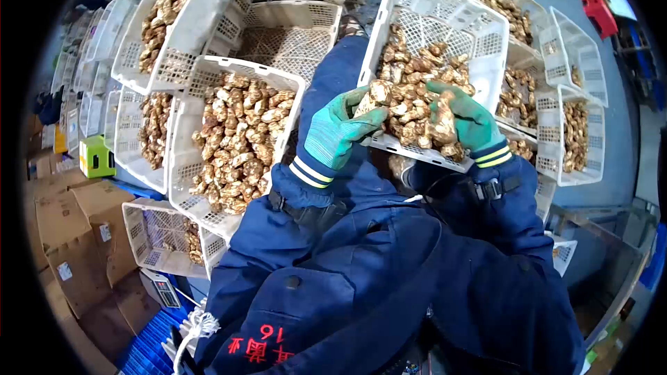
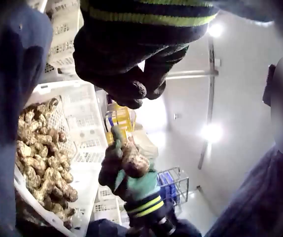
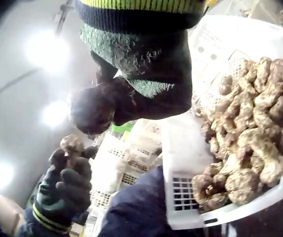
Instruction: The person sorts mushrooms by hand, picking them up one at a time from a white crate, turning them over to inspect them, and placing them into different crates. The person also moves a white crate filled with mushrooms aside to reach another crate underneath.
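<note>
My left hand (image 1: 337,130), in a green glove, pinches a pale, brown-stained mushroom (image 1: 377,94) over the near left corner of a white crate (image 1: 491,40). Over the same crate, my gloved right hand (image 1: 474,119) grips another stubby mushroom (image 1: 443,122) by its upper part. Below both hands, a heap of similar mushrooms (image 1: 411,69) fills the crate's near portion. The right wrist view shows the rounded end of the right hand's mushroom (image 3: 88,111) and, further off, the left hand's mushroom (image 3: 72,143) standing up from the fingertips.
Left of my leg stands a white crate (image 1: 300,90) heaped with mushrooms (image 1: 243,139). Beyond it is a crate (image 1: 326,17) with a bare mesh floor. More crates (image 1: 585,140) with mushrooms line the right. Cardboard boxes (image 1: 82,226) are stacked at far left, near a green box (image 1: 96,155).
</note>
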Action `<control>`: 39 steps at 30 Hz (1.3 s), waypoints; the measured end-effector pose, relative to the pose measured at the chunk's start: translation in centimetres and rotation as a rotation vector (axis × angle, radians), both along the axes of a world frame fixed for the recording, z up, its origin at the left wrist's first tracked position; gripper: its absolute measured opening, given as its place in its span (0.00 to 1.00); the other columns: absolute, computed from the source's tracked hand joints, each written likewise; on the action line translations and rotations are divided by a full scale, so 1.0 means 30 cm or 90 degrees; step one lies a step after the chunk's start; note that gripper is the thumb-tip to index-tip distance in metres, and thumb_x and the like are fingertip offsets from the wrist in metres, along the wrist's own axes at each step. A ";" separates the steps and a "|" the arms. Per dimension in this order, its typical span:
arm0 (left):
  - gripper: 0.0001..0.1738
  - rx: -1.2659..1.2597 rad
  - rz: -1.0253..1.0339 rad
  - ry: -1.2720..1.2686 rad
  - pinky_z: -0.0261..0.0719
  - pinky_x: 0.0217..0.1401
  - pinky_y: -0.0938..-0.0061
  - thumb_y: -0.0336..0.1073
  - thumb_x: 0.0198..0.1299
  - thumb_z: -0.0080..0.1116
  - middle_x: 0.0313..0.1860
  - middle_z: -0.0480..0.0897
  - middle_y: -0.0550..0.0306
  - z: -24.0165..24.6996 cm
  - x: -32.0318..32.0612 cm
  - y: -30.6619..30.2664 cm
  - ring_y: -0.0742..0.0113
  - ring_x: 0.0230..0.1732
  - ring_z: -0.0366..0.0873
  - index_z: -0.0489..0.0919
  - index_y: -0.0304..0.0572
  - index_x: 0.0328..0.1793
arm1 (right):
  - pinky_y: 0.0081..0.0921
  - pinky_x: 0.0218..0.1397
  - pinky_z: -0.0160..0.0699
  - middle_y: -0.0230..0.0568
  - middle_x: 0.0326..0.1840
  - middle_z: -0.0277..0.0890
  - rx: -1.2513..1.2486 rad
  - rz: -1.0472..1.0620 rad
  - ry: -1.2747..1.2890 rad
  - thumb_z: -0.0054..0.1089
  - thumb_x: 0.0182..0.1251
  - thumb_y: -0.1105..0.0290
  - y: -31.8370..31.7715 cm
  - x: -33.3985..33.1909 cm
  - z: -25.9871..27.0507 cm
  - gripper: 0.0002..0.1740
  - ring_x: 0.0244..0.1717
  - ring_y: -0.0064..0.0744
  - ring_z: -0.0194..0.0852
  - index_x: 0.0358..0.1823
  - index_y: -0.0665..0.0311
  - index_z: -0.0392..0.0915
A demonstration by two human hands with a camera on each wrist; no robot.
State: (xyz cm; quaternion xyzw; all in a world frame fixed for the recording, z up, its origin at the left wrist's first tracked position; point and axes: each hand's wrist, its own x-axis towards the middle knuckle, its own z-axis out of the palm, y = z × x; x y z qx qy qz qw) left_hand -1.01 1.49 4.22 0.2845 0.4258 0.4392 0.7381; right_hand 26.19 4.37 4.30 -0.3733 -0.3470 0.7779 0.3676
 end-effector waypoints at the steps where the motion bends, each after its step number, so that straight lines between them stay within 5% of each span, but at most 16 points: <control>1: 0.31 0.004 0.000 0.029 0.80 0.43 0.83 0.30 0.55 0.71 0.51 0.81 0.53 0.002 0.030 -0.005 0.76 0.42 0.80 0.71 0.27 0.63 | 0.26 0.62 0.74 0.42 0.63 0.70 0.106 0.018 0.005 0.51 0.71 0.75 -0.005 -0.042 0.011 0.26 0.59 0.28 0.72 0.69 0.72 0.63; 3: 0.33 0.063 0.026 0.077 0.81 0.47 0.80 0.31 0.53 0.73 0.51 0.81 0.52 0.022 0.095 -0.016 0.71 0.45 0.80 0.71 0.26 0.63 | 0.30 0.68 0.69 0.51 0.69 0.65 0.569 0.054 -0.070 0.44 0.75 0.71 0.032 -0.084 -0.054 0.25 0.67 0.32 0.67 0.71 0.69 0.61; 5: 0.33 0.202 0.032 0.264 0.79 0.54 0.78 0.30 0.53 0.73 0.52 0.80 0.52 -0.034 0.129 -0.025 0.69 0.51 0.79 0.72 0.28 0.63 | 0.31 0.71 0.63 0.50 0.70 0.64 0.407 0.136 -0.193 0.44 0.77 0.65 0.059 -0.086 -0.079 0.23 0.69 0.36 0.64 0.69 0.65 0.66; 6: 0.32 0.283 0.016 0.418 0.77 0.59 0.78 0.30 0.53 0.72 0.54 0.80 0.53 -0.051 0.133 -0.027 0.69 0.54 0.77 0.72 0.29 0.64 | 0.31 0.72 0.62 0.47 0.70 0.64 0.627 0.146 -0.313 0.43 0.77 0.63 0.070 -0.097 -0.090 0.22 0.69 0.36 0.64 0.67 0.64 0.68; 7: 0.34 0.310 -0.036 0.493 0.77 0.57 0.78 0.29 0.53 0.72 0.55 0.79 0.54 -0.038 0.142 -0.029 0.70 0.54 0.77 0.71 0.29 0.65 | 0.29 0.72 0.61 0.43 0.69 0.66 0.240 0.106 -0.287 0.44 0.77 0.62 0.026 -0.150 0.035 0.22 0.69 0.34 0.64 0.66 0.65 0.70; 8: 0.35 0.338 -0.090 0.568 0.77 0.56 0.78 0.28 0.52 0.72 0.56 0.79 0.54 -0.023 0.150 -0.032 0.71 0.53 0.77 0.70 0.29 0.67 | 0.26 0.67 0.65 0.42 0.62 0.71 0.231 0.079 -0.241 0.52 0.74 0.59 0.022 -0.149 0.010 0.23 0.63 0.30 0.68 0.63 0.67 0.71; 10: 0.38 0.179 -0.098 0.164 0.76 0.55 0.77 0.27 0.53 0.69 0.56 0.78 0.55 -0.042 0.165 -0.036 0.71 0.52 0.77 0.66 0.30 0.70 | 0.24 0.63 0.68 0.40 0.56 0.77 0.187 0.049 -0.180 0.59 0.71 0.56 0.016 -0.143 -0.016 0.25 0.58 0.26 0.71 0.59 0.69 0.73; 13: 0.41 0.053 -0.206 -0.063 0.78 0.53 0.78 0.26 0.56 0.61 0.57 0.77 0.53 0.028 0.104 -0.035 0.70 0.51 0.79 0.57 0.32 0.76 | 0.25 0.64 0.68 0.39 0.55 0.78 0.132 0.018 -0.186 0.59 0.70 0.57 0.014 -0.107 0.007 0.25 0.57 0.27 0.72 0.58 0.70 0.75; 19: 0.34 -0.044 -0.274 -0.255 0.83 0.52 0.77 0.40 0.70 0.52 0.67 0.73 0.42 0.058 0.043 -0.028 0.56 0.59 0.80 0.56 0.28 0.75 | 0.24 0.66 0.66 0.38 0.58 0.77 0.219 0.041 -0.194 0.59 0.70 0.60 0.016 -0.084 0.058 0.24 0.59 0.26 0.72 0.61 0.68 0.75; 22: 0.29 -0.089 -0.213 -0.431 0.87 0.37 0.81 0.44 0.74 0.45 0.64 0.72 0.35 -0.031 0.033 -0.030 0.57 0.50 0.83 0.61 0.29 0.72 | 0.23 0.67 0.66 0.39 0.65 0.72 0.220 0.087 -0.137 0.55 0.69 0.68 0.012 -0.088 0.112 0.29 0.64 0.26 0.68 0.70 0.65 0.65; 25: 0.24 -0.154 -0.198 -0.377 0.82 0.24 0.83 0.43 0.75 0.43 0.45 0.81 0.38 -0.036 0.033 -0.037 0.64 0.29 0.83 0.67 0.31 0.67 | 0.34 0.74 0.58 0.44 0.74 0.62 0.352 0.267 -0.258 0.57 0.64 0.63 0.029 -0.100 0.081 0.37 0.72 0.35 0.61 0.74 0.64 0.60; 27: 0.22 -0.157 -0.165 -0.225 0.77 0.20 0.84 0.44 0.76 0.42 0.30 0.83 0.45 -0.049 0.027 -0.050 0.68 0.18 0.78 0.71 0.32 0.62 | 0.31 0.63 0.63 0.44 0.67 0.65 0.379 0.306 -0.336 0.57 0.59 0.68 0.030 -0.117 0.051 0.37 0.62 0.33 0.65 0.73 0.59 0.63; 31: 0.29 -0.160 -0.212 -0.224 0.78 0.20 0.85 0.52 0.74 0.41 0.44 0.84 0.45 -0.063 -0.002 -0.030 0.66 0.28 0.82 0.72 0.30 0.63 | 0.27 0.32 0.78 0.46 0.46 0.74 0.356 0.277 -0.368 0.52 0.54 0.81 0.006 -0.144 0.027 0.37 0.34 0.29 0.78 0.70 0.50 0.68; 35: 0.37 -0.143 -0.199 -0.351 0.77 0.25 0.83 0.62 0.73 0.35 0.47 0.84 0.46 -0.030 0.018 -0.018 0.63 0.38 0.85 0.72 0.32 0.64 | 0.32 0.66 0.70 0.42 0.59 0.76 0.482 0.149 -0.340 0.63 0.56 0.77 -0.007 -0.136 0.051 0.26 0.60 0.36 0.74 0.60 0.58 0.76; 38: 0.31 -0.116 -0.174 -0.217 0.79 0.36 0.81 0.47 0.74 0.43 0.62 0.76 0.46 0.042 0.007 -0.045 0.62 0.46 0.84 0.59 0.32 0.75 | 0.33 0.66 0.70 0.43 0.59 0.76 0.704 0.126 -0.413 0.64 0.56 0.75 0.000 -0.113 0.049 0.26 0.61 0.40 0.74 0.59 0.57 0.77; 39: 0.32 -0.107 -0.216 -0.249 0.80 0.39 0.80 0.36 0.72 0.48 0.66 0.73 0.46 0.062 0.000 -0.038 0.63 0.50 0.83 0.54 0.32 0.77 | 0.30 0.63 0.73 0.41 0.57 0.77 0.610 0.096 -0.380 0.64 0.59 0.72 -0.010 -0.123 0.046 0.23 0.58 0.37 0.76 0.58 0.58 0.78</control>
